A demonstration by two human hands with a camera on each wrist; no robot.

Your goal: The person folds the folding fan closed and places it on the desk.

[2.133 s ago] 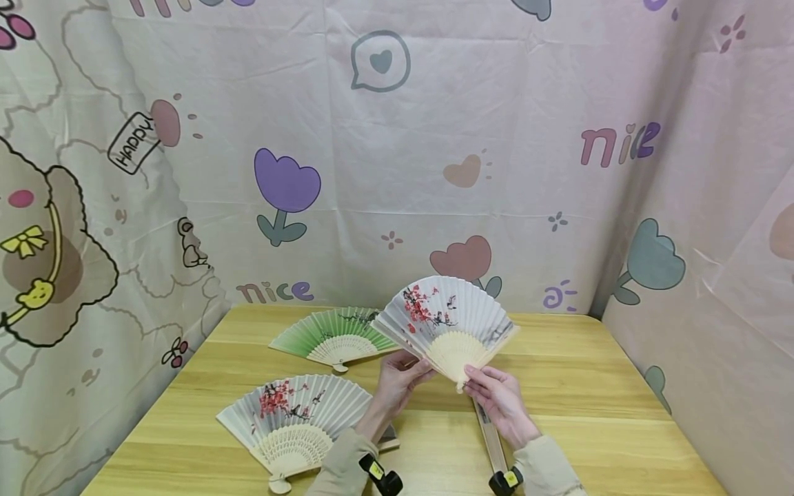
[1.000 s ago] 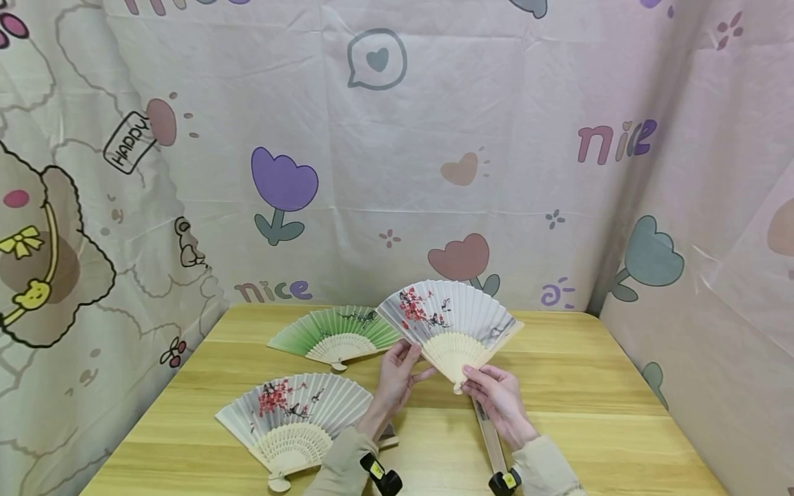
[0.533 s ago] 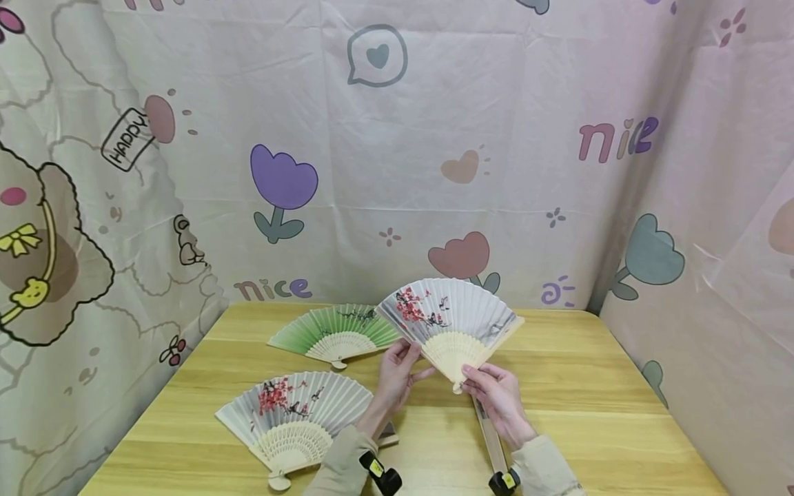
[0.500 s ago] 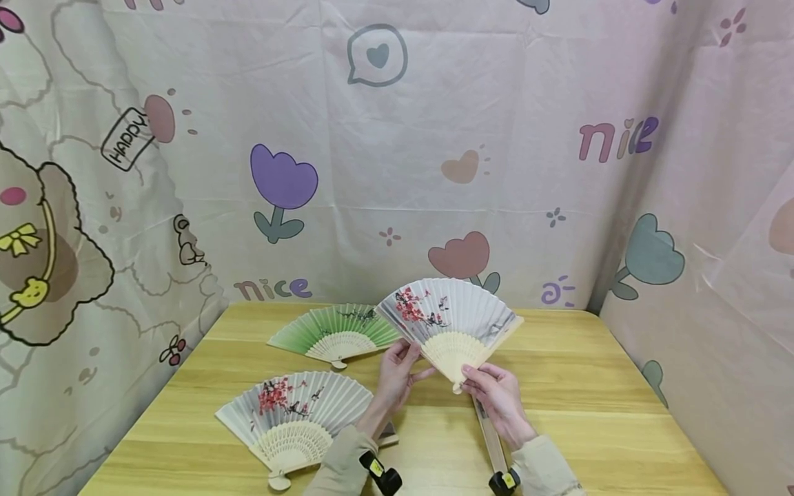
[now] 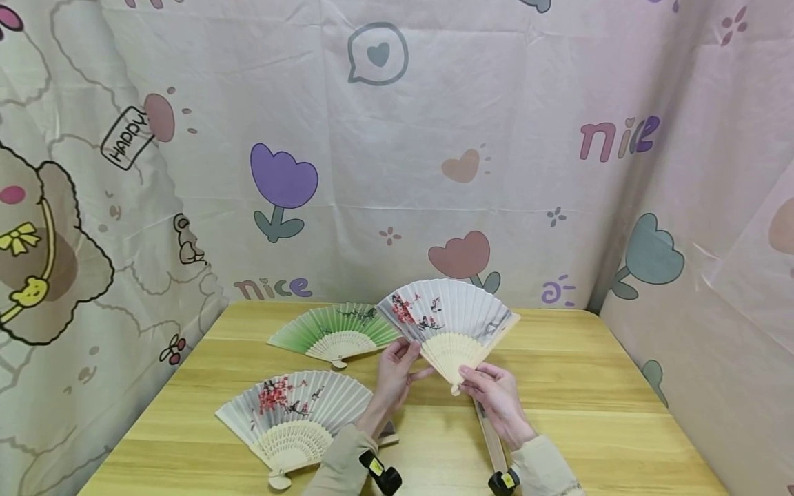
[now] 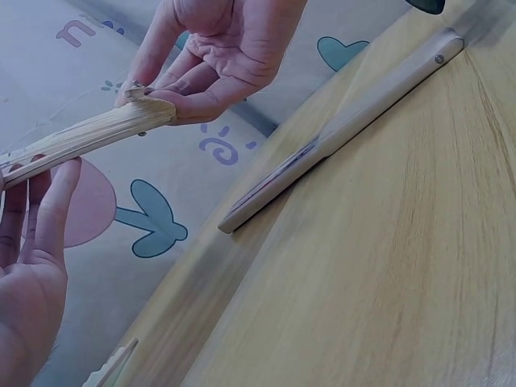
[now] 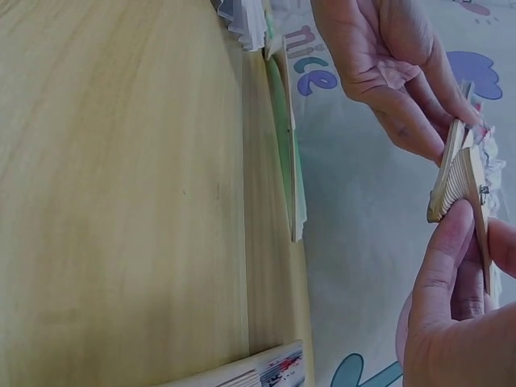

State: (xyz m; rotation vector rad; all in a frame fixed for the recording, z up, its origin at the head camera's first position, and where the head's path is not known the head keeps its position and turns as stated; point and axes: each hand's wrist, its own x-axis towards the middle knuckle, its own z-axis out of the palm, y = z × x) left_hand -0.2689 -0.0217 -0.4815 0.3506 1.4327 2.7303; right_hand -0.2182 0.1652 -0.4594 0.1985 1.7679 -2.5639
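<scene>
An open folding fan (image 5: 449, 320), white-grey with red blossoms and pale ribs, is held up above the table. My left hand (image 5: 393, 375) pinches its left edge; in the left wrist view its fingertips (image 6: 60, 181) lie along the outer stick. Down at the pivot end, my right hand (image 5: 499, 396) grips the ribs between thumb and fingers. Flat on the table lie a spread green fan (image 5: 335, 334) at the back and a second spread blossom fan (image 5: 298, 413) at front left. Beneath my right hand is a folded fan (image 5: 491, 437), partly covered by the wrist.
The end of another thin wooden-edged item (image 5: 387, 435) pokes out past my left forearm, mostly hidden. Printed cloth (image 5: 397, 138) hangs around the back and sides of the wooden table (image 5: 589, 386).
My left thumb has shifted up along the fan's left edge. The held fan's right edge has moved slightly inward, and its blossoms sit a little further left. The table fans stay put.
</scene>
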